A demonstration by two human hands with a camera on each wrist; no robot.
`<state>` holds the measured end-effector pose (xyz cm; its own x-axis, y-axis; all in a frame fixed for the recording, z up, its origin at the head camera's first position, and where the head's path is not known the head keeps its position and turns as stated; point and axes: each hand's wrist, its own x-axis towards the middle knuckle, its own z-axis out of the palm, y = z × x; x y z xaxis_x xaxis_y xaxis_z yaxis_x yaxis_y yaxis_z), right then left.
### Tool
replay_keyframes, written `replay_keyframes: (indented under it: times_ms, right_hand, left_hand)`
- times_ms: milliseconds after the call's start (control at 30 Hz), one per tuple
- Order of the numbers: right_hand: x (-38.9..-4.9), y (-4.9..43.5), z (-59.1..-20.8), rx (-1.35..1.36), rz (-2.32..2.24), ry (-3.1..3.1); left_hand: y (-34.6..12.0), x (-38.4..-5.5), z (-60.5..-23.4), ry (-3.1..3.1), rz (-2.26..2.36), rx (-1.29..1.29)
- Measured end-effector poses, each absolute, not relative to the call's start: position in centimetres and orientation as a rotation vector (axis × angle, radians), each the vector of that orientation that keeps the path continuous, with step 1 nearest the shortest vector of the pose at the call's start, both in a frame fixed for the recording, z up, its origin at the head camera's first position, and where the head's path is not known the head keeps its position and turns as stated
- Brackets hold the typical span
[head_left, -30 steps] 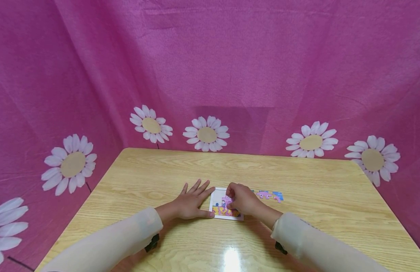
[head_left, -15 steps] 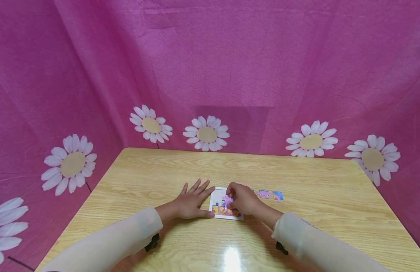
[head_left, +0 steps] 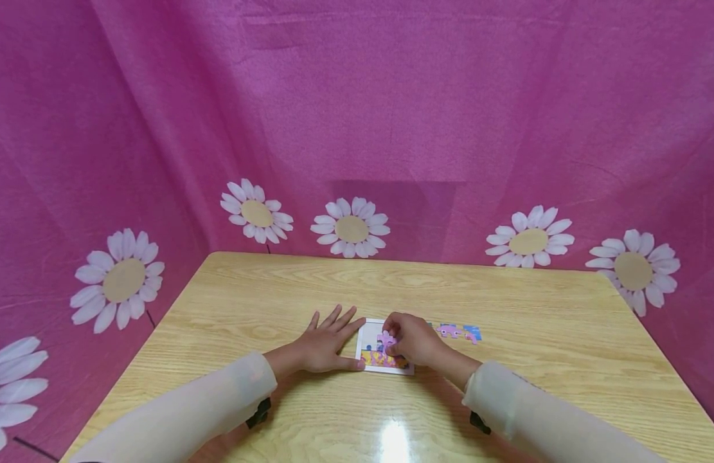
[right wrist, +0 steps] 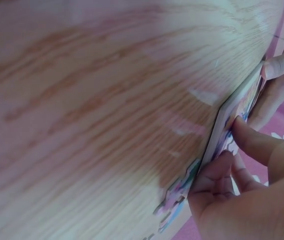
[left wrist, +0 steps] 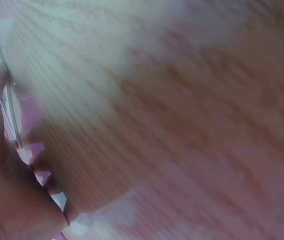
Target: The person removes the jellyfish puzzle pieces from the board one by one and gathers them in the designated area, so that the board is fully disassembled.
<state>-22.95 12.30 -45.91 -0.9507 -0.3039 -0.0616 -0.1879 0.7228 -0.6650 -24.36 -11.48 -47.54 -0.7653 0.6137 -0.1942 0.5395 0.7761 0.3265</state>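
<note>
A white-rimmed puzzle tray (head_left: pixel 385 370) lies flat on the table, its near strip filled with yellow and pink pieces. My left hand (head_left: pixel 321 349) rests at the tray's left side with fingers spread, thumb on the near left corner and a fingertip by the far left corner. Over the tray, my right hand (head_left: pixel 413 339) pinches a pink puzzle piece (head_left: pixel 384 341) between thumb and fingers, close above the filled strip. From the right wrist view, the thumb and curled fingers of the right hand (right wrist: pixel 247 185) reach over the tray rim (right wrist: pixel 216 132), partly hiding the pieces.
Several loose puzzle pieces (head_left: pixel 449 331), pink and blue, lie on the wooden table (head_left: pixel 310 411) just right of the tray, partly behind the right hand. A pink curtain (head_left: pixel 357 116) with printed white daisies hangs behind and beside the table.
The pink piece has turned slightly in my right fingertips, and more of its upper end shows. My left hand and the tray have stayed in place.
</note>
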Motion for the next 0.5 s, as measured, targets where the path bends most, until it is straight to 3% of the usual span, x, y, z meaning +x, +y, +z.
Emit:
replay_keyframes:
  times_ms: [500]
  right_hand:
    - [-22.89,12.26,-45.66,-0.405,-0.963,2.808]
  left_hand:
    - [-11.52,-24.39,-47.65,2.682,0.364,0.892]
